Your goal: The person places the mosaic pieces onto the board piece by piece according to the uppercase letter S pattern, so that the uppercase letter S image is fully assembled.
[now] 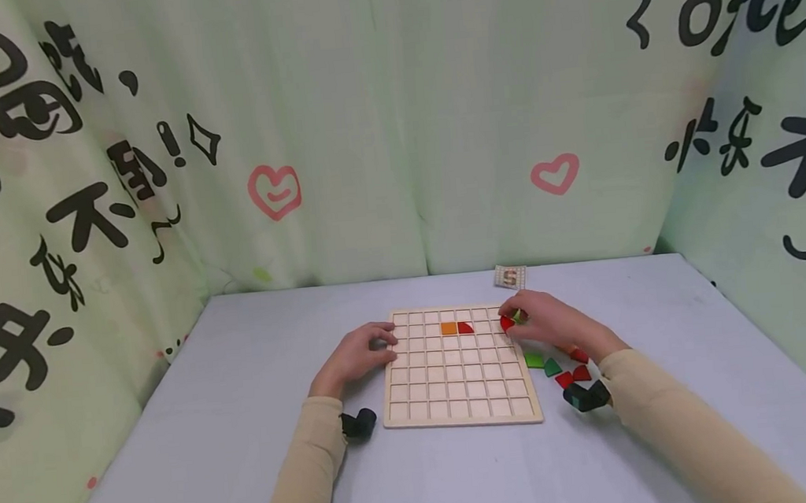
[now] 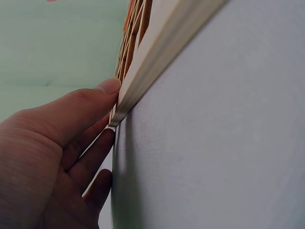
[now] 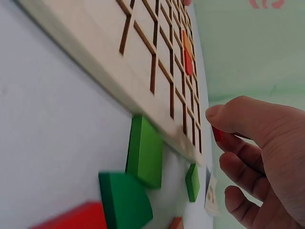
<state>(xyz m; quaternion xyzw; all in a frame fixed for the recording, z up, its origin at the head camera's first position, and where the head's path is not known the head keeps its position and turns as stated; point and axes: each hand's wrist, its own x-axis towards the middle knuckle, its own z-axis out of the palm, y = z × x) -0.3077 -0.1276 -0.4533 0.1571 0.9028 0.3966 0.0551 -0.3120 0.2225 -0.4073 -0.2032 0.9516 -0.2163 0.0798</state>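
Note:
A wooden grid board (image 1: 428, 392) with square compartments lies on the table. An orange square piece (image 1: 448, 328) and a red rounded piece (image 1: 465, 328) sit side by side in its upper rows. At the board's left edge, my left hand (image 1: 361, 353) rests its thumb and fingertips against the wooden rim (image 2: 143, 71). My right hand (image 1: 547, 321) pinches a red piece (image 3: 217, 134) between thumb and index finger, over the board's upper right edge. Part of that piece is hidden by the fingers. A light green piece (image 3: 192, 182) lies below this hand.
Right of the board lie a green block (image 1: 534, 360), a dark green rounded piece (image 1: 552, 367) and several red pieces (image 1: 581, 373). A small printed card (image 1: 510, 277) is at the table's back edge. Printed curtains (image 1: 407, 125) surround the table (image 1: 248, 453).

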